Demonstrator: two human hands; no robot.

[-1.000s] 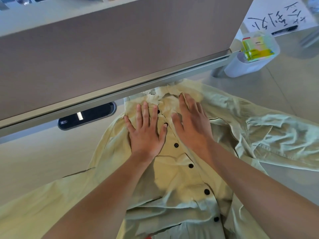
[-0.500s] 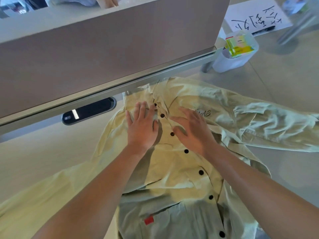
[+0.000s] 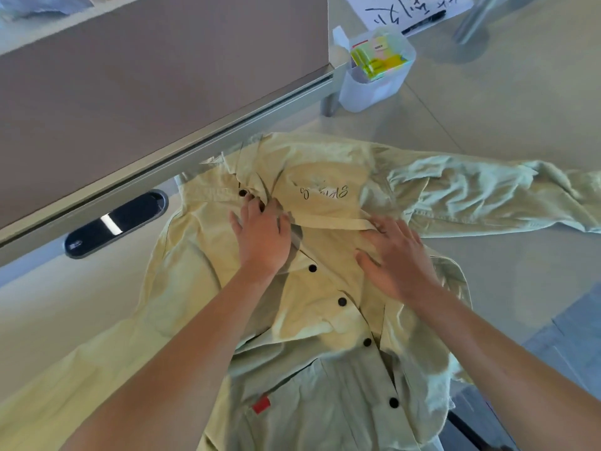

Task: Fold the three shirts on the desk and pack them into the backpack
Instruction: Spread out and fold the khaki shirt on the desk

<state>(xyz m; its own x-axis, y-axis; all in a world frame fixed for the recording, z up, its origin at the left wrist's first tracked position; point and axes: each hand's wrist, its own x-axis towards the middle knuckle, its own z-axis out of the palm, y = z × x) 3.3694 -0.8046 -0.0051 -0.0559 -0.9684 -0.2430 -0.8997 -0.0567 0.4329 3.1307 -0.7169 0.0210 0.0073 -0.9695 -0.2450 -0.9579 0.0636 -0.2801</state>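
Shirt (image 3: 325,307), pale yellow-green with black buttons, lies front-up and spread across the desk (image 3: 487,102) as I watch through the head camera. My left hand (image 3: 261,236) rests on the cloth just below the collar, its fingertips curled into the bunched placket beside the top buttons; whether they pinch the fabric or only press it I cannot tell. My right hand (image 3: 398,255) lies flat and relaxed on the chest panel, fingers spread, touching the lower edge of the pocket flap. Above that flap runs a line of dark script lettering (image 3: 325,192), upside down from where I look. A row of buttons (image 3: 342,301) descends from between the hands toward the near edge, and a small red tag (image 3: 261,404) sits on the lower front panel. One sleeve (image 3: 487,196) trails off rumpled to the right across the desk; the other runs down to the lower left under my forearm. The collar end of the shirt touches the foot of a grey partition panel (image 3: 146,76) with a metal rail. Left of the shirt, a dark oval cable port (image 3: 117,224) is set into the desk. Beyond the panel's end stands a translucent plastic cup (image 3: 374,83) holding yellow-green packets, and behind it a sheet of paper (image 3: 406,8) with handwritten characters and a black pen (image 3: 424,21) lying on it.
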